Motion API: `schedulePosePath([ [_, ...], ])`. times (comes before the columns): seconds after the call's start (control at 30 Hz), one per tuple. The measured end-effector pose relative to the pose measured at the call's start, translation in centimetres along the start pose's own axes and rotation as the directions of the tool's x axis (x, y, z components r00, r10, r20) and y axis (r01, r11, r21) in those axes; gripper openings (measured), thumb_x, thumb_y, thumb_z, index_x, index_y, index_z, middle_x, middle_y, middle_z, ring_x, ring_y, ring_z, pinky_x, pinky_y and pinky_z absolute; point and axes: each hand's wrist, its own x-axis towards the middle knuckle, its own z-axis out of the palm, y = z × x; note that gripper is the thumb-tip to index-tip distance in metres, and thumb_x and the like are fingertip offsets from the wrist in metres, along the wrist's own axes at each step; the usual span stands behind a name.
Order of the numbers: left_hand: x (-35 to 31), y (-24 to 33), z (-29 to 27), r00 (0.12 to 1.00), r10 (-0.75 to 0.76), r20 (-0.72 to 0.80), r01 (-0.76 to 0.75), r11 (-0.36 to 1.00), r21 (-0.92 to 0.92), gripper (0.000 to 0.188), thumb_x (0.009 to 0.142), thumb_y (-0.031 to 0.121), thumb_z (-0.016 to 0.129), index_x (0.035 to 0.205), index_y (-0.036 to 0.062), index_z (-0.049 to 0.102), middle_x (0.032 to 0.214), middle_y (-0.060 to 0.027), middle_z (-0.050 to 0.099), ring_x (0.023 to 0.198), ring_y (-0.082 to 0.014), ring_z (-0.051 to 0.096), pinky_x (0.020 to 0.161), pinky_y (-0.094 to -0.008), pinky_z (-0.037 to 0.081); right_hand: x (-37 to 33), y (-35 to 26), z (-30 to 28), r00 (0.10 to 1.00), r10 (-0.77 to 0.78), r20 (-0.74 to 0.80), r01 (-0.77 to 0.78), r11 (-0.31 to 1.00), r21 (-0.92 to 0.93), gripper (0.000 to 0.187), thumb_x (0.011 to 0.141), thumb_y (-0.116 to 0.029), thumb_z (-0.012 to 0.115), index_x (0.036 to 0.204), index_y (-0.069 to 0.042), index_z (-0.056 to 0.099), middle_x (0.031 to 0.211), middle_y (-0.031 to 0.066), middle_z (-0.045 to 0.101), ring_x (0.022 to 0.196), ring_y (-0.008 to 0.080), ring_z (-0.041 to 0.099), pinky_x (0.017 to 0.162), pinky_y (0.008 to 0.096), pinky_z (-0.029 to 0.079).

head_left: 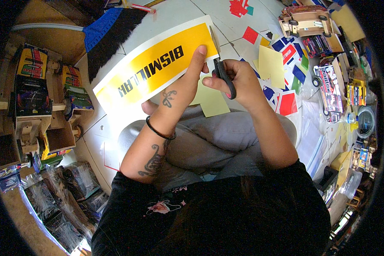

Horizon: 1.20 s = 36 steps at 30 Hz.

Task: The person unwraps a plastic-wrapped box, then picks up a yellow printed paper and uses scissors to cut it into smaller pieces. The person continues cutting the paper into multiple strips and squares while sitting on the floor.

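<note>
Fingers [198,57] of the left hand [187,85] pinch a long yellow-and-white sheet [145,70] near its right end, the thumb laid flat over the front and the others mostly hidden behind it. From where I stand, the sheet is held out in front of the person's crossed, grey-trousered legs [213,128], slanting upward to the right, its bold black lettering upside down to the person. The right hand [244,81] has its fingers closed round the black handle of a pair of scissors [221,69], whose blades lie along the sheet's right edge; how far apart those blades are, I cannot tell. A yellow-green paper [211,102] rests just below the hands. On the tiled floor [170,17] to the right lie coloured paper scraps [251,35], with a toy truck [330,89] beyond them. Over to the left are wooden toy vehicles [33,102], and closer to the person, dark packs in clear plastic [59,205]
</note>
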Motion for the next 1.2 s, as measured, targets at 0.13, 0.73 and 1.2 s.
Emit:
schedulePosePath([
  [0.13,0.1,0.0,0.0,1.000,0.028,-0.007,-0.029,0.999,-0.031,0.034,0.086,0.041,0.056,0.078,0.0078,0.059,0.061,0.0010,0.055,0.053,-0.0068,0.049,0.050,-0.0205,0.038,-0.1,-0.2,-0.2,1.000,0.019,0.002,-0.019,1.000,0.000,0.035,0.064,-0.032,0.078,0.065,-0.004,0.058,0.053,-0.0012,0.050,0.050,0.0062,0.045,0.047,0.0209,0.033],
  [0.73,-0.6,0.7,0.4,0.999,-0.011,0.038,0.010,1.000,0.012,0.028,0.087,0.031,0.057,0.074,0.0065,0.060,0.062,0.0004,0.059,0.057,-0.0095,0.056,0.055,-0.0229,0.043,0.2,0.8,-0.3,0.996,0.090,0.024,-0.091,0.992,0.090,0.024,0.068,-0.016,0.072,0.081,0.002,0.064,0.071,0.0054,0.063,0.066,0.0093,0.057,0.064,0.0207,0.044],
  [1.2,-0.9,0.6,1.0,0.998,-0.002,0.066,0.005,0.999,-0.039,0.026,0.087,0.030,0.057,0.077,0.0064,0.062,0.065,-0.0003,0.061,0.058,-0.0095,0.058,0.054,-0.0220,0.044,0.6,1.5,-0.2,0.996,0.004,-0.088,0.005,0.994,0.107,0.032,0.061,-0.029,0.073,0.064,-0.001,0.058,0.053,0.0061,0.055,0.049,0.0121,0.052,0.047,0.0261,0.040],
])
